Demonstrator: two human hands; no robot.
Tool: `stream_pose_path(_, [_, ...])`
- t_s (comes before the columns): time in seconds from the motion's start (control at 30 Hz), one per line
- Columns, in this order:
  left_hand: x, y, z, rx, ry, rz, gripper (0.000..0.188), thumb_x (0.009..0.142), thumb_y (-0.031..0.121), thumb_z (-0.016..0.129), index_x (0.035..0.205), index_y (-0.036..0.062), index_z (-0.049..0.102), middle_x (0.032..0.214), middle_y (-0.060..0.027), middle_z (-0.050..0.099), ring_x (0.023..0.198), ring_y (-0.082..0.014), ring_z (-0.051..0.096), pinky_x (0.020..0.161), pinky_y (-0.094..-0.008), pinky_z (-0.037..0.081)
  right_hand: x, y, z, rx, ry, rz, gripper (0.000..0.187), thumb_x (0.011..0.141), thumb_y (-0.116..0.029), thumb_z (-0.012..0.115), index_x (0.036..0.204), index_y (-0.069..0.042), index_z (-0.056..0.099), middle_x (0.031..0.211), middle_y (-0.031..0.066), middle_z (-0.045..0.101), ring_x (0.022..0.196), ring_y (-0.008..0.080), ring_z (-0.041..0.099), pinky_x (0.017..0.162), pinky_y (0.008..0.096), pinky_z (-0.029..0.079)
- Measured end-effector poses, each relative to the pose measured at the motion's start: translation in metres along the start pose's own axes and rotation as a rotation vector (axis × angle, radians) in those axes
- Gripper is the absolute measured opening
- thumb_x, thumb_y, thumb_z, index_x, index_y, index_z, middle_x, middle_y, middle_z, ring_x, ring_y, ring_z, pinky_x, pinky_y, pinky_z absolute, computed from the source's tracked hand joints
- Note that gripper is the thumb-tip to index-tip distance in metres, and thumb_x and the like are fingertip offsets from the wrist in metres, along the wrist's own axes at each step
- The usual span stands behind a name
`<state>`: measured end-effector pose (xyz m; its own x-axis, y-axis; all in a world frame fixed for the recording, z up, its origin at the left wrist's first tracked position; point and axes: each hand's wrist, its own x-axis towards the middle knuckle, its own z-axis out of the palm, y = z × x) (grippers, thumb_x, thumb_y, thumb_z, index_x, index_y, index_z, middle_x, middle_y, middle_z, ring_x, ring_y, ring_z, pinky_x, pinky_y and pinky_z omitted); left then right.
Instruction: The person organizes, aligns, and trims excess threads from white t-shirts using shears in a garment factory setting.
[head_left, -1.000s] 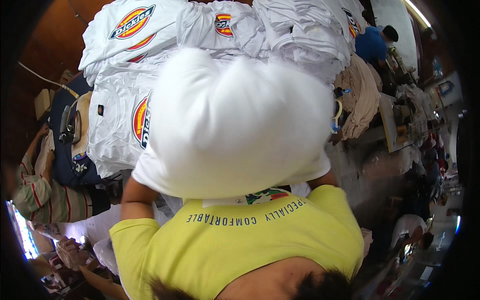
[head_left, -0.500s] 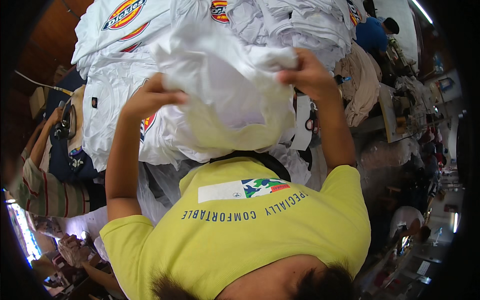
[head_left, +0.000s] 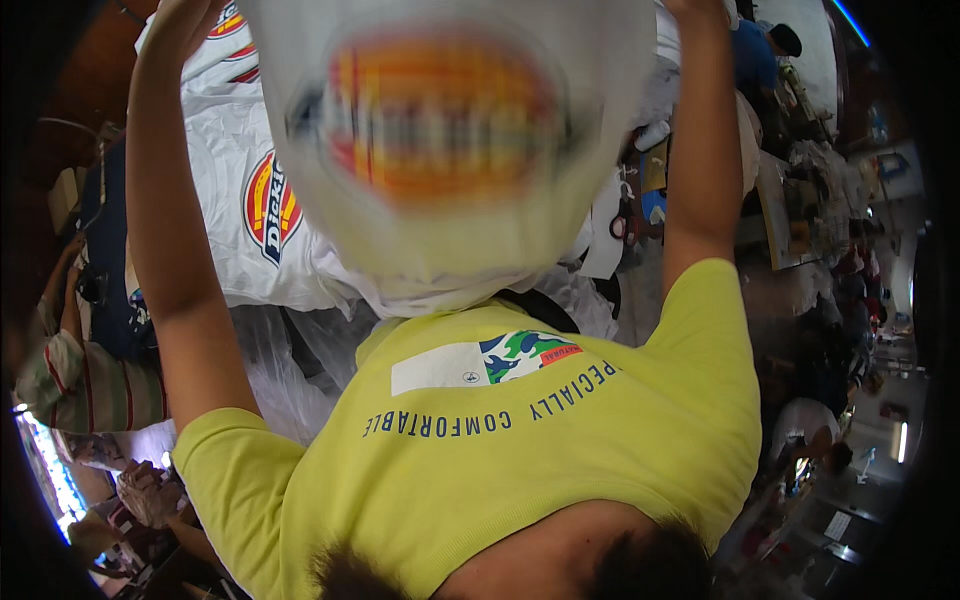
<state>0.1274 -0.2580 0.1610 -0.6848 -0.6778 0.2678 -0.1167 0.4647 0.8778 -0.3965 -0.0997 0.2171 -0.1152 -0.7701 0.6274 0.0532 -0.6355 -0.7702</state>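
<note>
A white T-shirt (head_left: 450,235) with a large oval print in orange, yellow and red hangs spread in front of me, smeared by motion. Its upper part runs out past the top edge of the picture. At the upper left my left hand (head_left: 187,22) is raised, and my right hand (head_left: 698,9) is just as high on the other side. Both are cut by the frame, so most of their fingers are hidden; the raised shirt hangs between them. Behind its lower part lies another white T-shirt (head_left: 225,180) with a similar print.
More white shirts (head_left: 222,68) lie piled toward the far left. Scissors (head_left: 628,229) and a strip of white paper (head_left: 603,245) lie right of the hanging shirt. A person in a striped shirt (head_left: 110,385) is at the left; another in blue (head_left: 752,58) sits far right.
Both hands have risen and moved apart, toward the top edge. The T-shirt, bunched before, is now lifted and spread, with its print facing me.
</note>
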Motion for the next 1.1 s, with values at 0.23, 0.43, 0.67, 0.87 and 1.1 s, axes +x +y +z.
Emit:
stream_pose_path(0.23, [-0.009, -0.099, 0.117, 0.801, 0.444, -0.111, 0.047, 0.081, 0.022, 0.063, 0.121, 0.0039, 0.046, 0.118, -0.0140, 0.052, 0.111, -0.0260, 0.048, 0.093, -0.0333, 0.036, -0.116, 0.103, -0.007, -0.670, -0.178, 0.195, 0.017, 0.087, -0.019, 0.055, 0.092, -0.003, 0.059, 0.085, -0.0005, 0.057, 0.080, 0.0083, 0.051, 0.074, 0.0212, 0.040])
stream_pose_path(0.43, [-0.159, -0.108, 0.224, 0.529, -0.032, -0.127, 0.049, 0.065, -0.006, 0.056, 0.113, 0.0040, 0.051, 0.115, -0.0133, 0.051, 0.108, -0.0306, 0.047, 0.093, -0.0364, 0.036, -0.284, 0.126, -0.029, -0.617, -0.612, 0.771, 0.043, 0.075, -0.023, 0.070, 0.111, -0.007, 0.056, 0.102, 0.0031, 0.059, 0.092, 0.0124, 0.052, 0.083, 0.0272, 0.041])
stream_pose_path(0.67, [-0.180, -0.079, 0.208, 0.639, 0.203, -0.317, 0.032, 0.060, -0.005, 0.059, 0.090, 0.0017, 0.054, 0.087, -0.0113, 0.057, 0.086, -0.0275, 0.055, 0.077, -0.0346, 0.043, -0.290, 0.136, -0.035, -1.159, -0.452, 0.547, 0.044, 0.063, -0.019, 0.075, 0.102, -0.007, 0.057, 0.100, 0.0087, 0.052, 0.095, 0.0241, 0.051, 0.085, 0.0308, 0.040])
stream_pose_path(0.87, [-0.226, -0.037, 0.198, 0.557, 0.383, -0.307, 0.025, 0.058, -0.004, 0.061, 0.080, 0.0002, 0.049, 0.072, -0.0074, 0.051, 0.069, -0.0192, 0.052, 0.064, -0.0268, 0.041, -0.294, 0.093, -0.036, -0.754, -0.414, 0.481, 0.031, 0.063, -0.012, 0.074, 0.085, -0.005, 0.053, 0.095, 0.0062, 0.052, 0.089, 0.0180, 0.051, 0.082, 0.0292, 0.040])
stream_pose_path(1.1, [-0.258, -0.015, 0.191, -0.408, 0.728, -0.325, 0.030, 0.073, 0.001, 0.064, 0.088, 0.0091, 0.039, 0.072, 0.0005, 0.050, 0.067, -0.0073, 0.048, 0.062, -0.0220, 0.038, -0.274, 0.010, -0.018, -0.597, -0.259, 1.086, 0.029, 0.065, -0.006, 0.072, 0.074, -0.006, 0.045, 0.069, -0.0029, 0.048, 0.069, 0.0065, 0.046, 0.066, 0.0228, 0.039])
